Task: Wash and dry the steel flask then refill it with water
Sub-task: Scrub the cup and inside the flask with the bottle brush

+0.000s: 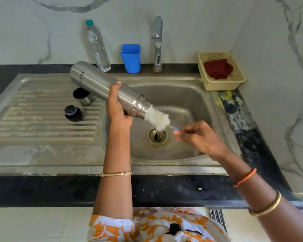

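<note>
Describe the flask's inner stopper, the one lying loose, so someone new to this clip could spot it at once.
Start at the steel sink and look to the ribbed draining board beside the basin. Two small dark pieces lie there; the stopper is the one nearer the viewer. Unlike the steel-sided cup lid behind it, it is all black, with a rounded knob on top.

Steel drainboard carries cup-lid and, seemingly, stopper.

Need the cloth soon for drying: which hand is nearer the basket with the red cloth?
Right. The right hand pinches the brush handle over the basin, below-left of the basket. The left hand grips the steel flask farther left, by the drainboard.
</note>
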Motion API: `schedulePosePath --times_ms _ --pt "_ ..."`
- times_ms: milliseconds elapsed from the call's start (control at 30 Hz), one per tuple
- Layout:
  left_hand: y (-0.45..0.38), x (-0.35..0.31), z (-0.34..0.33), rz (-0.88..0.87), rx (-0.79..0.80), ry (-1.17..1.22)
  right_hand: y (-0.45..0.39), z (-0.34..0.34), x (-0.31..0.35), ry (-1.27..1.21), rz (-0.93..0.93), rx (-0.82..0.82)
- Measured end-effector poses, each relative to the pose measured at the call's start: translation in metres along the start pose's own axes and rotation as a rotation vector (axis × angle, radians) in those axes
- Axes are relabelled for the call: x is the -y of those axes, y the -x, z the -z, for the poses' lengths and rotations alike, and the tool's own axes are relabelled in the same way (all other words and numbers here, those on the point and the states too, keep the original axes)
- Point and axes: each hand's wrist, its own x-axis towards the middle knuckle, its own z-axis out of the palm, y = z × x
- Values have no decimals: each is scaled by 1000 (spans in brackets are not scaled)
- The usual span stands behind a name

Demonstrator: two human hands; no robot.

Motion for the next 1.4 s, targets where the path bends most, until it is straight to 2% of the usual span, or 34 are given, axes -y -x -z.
schedulePosePath --times_ms 67,133,200,267,400,467,533,600,633,700,733,800,833,867,933,967,1033,1067,1100,1200,1233,1300,1333,1400 --pt "1 6 -1 49 106 -69 -10 -9 13 -313 -185 179" --pt "3 12 -2 53 163 -111 -19 -13 22 -365 -249 253" --pt "0 11 -5 31 152 -112 -28 -15 26 -332 -213 237" --pt "-7 7 -6 9 102 -107 -32 -21 22 -208 -112 122" --pt "-24 3 -8 -33 2 -64 -37 -38 -5 455 370 -327" --pt "-32 2 -9 -36 -37 -39 -36 -45 -15 550 461 -470" --pt "-34 3 -10 -21 -54 -39 -37 -48 -17 603 494 -522" --pt "-34 8 -10 9 -21 -56 -42 -47 -8 469 367 -395" --pt "-35 10 -8 21 12 -70 -45 -41 -2 223 208 -245" --pt "-35 12 -5 37 111 -89 -50 -26 6 -426 -188 123" --pt "-35 13 -4 52 162 -80 -51 -20 8 -628 -317 241" --pt "-35 14 -3 86 218 -68 -52 -19 1 -706 -347 297" --pt "-35 14 -2 95 222 -80 -50 -23 -6 -589 -274 236" --pt "-35 14 -2 98 211 -92 -48 -28 -12 -359 -138 122" --pt "-35 14 -2 103 149 -84 -46 -37 -28 316 183 -198" --pt "-35 15 -2 107 108 -83 -43 -42 -33 559 258 -326" --pt "-35 19 -2 97 45 -91 -40 -51 -30 706 243 -425" --pt "-35 20 -2 88 36 -100 -39 -54 -24 650 197 -385" --pt "-36 21 -1 87 46 -112 -40 -54 -17 485 120 -289" --pt "-36 16 2 109 154 -45 -49 -28 2 -488 -378 242" --pt "-37 15 4 121 198 39 -51 -18 1 -678 -479 346" --pt "-40 13 9 121 254 119 -53 -14 -7 -699 -455 367" --pt "-41 12 11 122 262 71 -52 -17 -12 -581 -343 292" --pt "-42 9 13 163 242 -118 -51 -30 -21 -186 2 17"
